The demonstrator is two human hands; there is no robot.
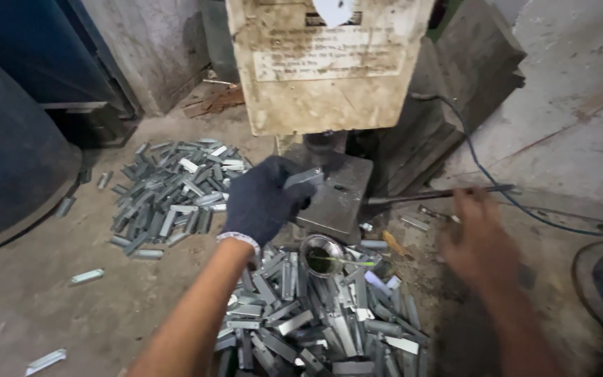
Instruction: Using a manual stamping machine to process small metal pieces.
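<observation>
Currently gloved left hand (263, 202) clamped on small metal bracket (304, 178) at press plate (336, 199); stiff, light, sharp-edged, best pinched by long sides. Right hand (479, 241) at 3 o'clock, blurred, grip unclear.

The left hand (263, 199) wears a dark knitted glove with a pale cuff. Its bare forearm reaches up from the lower edge, and its fingers are curled closed around something small. The right hand (479, 241) is bare and blurred, held out forward with its fingers loosely spread, gripping nothing.
</observation>
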